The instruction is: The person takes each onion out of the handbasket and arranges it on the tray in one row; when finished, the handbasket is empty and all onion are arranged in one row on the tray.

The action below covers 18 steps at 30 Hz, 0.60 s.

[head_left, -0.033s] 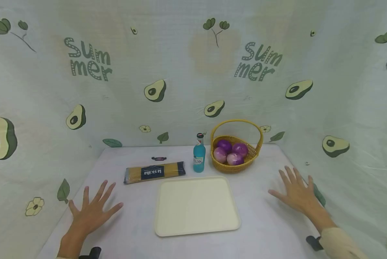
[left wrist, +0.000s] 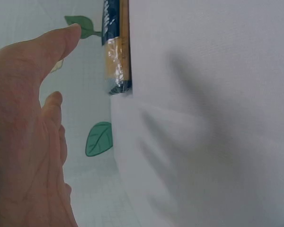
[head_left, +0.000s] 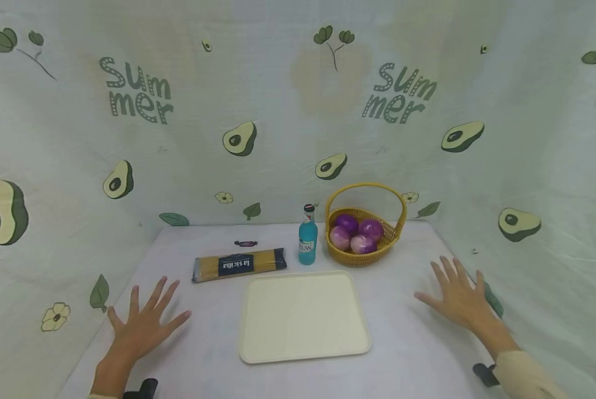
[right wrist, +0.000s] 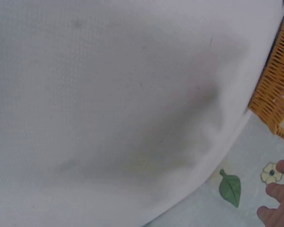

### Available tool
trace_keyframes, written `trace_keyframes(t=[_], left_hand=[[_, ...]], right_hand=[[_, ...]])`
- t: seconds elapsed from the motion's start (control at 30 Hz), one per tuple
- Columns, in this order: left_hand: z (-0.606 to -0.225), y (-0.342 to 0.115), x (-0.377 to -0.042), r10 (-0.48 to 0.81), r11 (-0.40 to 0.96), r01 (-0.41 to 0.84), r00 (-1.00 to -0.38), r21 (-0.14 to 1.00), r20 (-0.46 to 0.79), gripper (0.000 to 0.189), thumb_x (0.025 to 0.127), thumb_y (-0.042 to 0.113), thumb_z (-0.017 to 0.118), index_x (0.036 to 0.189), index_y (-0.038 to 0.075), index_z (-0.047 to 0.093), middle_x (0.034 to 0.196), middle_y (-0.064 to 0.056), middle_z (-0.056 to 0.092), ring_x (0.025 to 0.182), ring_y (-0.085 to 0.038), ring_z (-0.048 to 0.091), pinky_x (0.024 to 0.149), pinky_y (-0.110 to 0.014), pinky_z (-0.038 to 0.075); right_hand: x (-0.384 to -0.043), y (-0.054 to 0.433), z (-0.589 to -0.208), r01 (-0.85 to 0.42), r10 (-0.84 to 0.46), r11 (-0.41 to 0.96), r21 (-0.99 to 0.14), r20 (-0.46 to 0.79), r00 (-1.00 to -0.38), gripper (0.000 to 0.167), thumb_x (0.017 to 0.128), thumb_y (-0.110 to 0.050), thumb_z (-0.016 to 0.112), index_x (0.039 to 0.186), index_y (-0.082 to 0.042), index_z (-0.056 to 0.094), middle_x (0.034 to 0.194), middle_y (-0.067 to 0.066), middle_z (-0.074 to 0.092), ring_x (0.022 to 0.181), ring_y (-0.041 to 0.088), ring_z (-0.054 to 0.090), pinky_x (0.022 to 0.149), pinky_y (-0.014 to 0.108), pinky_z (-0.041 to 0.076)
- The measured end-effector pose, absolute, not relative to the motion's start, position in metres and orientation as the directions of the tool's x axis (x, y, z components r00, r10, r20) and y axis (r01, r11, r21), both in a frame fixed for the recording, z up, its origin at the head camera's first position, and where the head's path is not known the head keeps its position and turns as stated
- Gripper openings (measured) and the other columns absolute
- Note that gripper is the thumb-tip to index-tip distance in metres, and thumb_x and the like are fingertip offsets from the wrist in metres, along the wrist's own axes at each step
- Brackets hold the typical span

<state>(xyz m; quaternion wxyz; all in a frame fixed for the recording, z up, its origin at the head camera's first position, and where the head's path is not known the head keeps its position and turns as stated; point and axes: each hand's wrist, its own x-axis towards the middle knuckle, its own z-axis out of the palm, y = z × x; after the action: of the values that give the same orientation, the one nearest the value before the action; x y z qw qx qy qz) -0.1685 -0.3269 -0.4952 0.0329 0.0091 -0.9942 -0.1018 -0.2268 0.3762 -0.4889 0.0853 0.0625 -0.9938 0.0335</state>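
My left hand (head_left: 140, 330) hovers over the left side of the table with its fingers spread, holding nothing. Nearest to it lies a packet of spaghetti (head_left: 263, 260) with a dark blue label. On the right, my right hand (head_left: 459, 299) is spread in the same way above the table, also holding nothing. A wicker basket (head_left: 350, 259) with several purple onions (head_left: 371, 229) stands to its left at the back. Between the hands lies a cream rectangular tray (head_left: 305, 318). The left wrist view shows the palm side of the left hand; the right wrist view catches only fingertips.
A blue glass bottle (head_left: 307, 238) stands upright beside the basket, behind the tray. Behind the spaghetti lies a small wrapped candy (head_left: 246, 243). Cloth (head_left: 288, 83) printed with avocados hangs at the back and both sides of the white table (head_left: 397, 338).
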Motion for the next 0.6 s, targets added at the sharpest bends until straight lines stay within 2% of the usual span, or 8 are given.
trace_keyframes(t=[0.17,0.33,0.47,0.6], left_hand=[[-0.489,-0.326,-0.171,-0.026,0.983,-0.013,-0.997,0.185,0.068,0.094,0.090,0.074,0.048,0.162,0.027,0.010,0.167,-0.014,0.000,0.140,-0.057,-0.021,0.088,-0.077,-0.030],[-0.484,-0.323,-0.177,-0.016,0.981,0.003,-0.995,0.195,0.097,0.093,0.091,0.073,0.050,0.162,0.027,0.011,0.166,-0.015,0.005,0.141,-0.056,-0.019,0.089,-0.081,-0.025],[-0.482,-0.316,-0.181,-0.013,0.972,0.014,-0.993,0.235,0.114,0.090,0.091,0.071,0.053,0.160,0.023,0.021,0.162,-0.019,0.020,0.143,-0.056,-0.003,0.095,-0.084,-0.014],[-0.478,-0.299,-0.184,0.008,0.950,0.042,-0.994,0.310,0.110,0.087,0.091,0.069,0.054,0.155,0.014,0.034,0.154,-0.024,0.036,0.139,-0.053,0.021,0.103,-0.081,0.010]], right_hand=[[-0.227,0.378,-0.495,-0.137,-0.122,0.988,-0.067,0.191,-0.974,0.104,0.088,-0.075,0.052,0.152,0.006,0.032,0.159,0.030,0.016,0.146,0.051,0.004,0.105,0.075,-0.012],[-0.233,0.376,-0.493,-0.149,-0.122,0.985,-0.085,0.266,-0.956,0.099,0.090,-0.070,0.055,0.149,0.007,0.036,0.156,0.031,0.025,0.143,0.050,0.014,0.107,0.076,-0.006],[-0.239,0.361,-0.488,-0.171,-0.126,0.978,-0.124,0.309,-0.943,0.095,0.090,-0.067,0.058,0.146,0.008,0.040,0.150,0.032,0.033,0.137,0.050,0.026,0.107,0.075,0.006],[-0.245,0.343,-0.478,-0.213,-0.147,0.965,-0.154,0.354,-0.924,0.087,0.090,-0.061,0.064,0.142,0.007,0.046,0.146,0.031,0.040,0.132,0.049,0.035,0.104,0.071,0.021]])
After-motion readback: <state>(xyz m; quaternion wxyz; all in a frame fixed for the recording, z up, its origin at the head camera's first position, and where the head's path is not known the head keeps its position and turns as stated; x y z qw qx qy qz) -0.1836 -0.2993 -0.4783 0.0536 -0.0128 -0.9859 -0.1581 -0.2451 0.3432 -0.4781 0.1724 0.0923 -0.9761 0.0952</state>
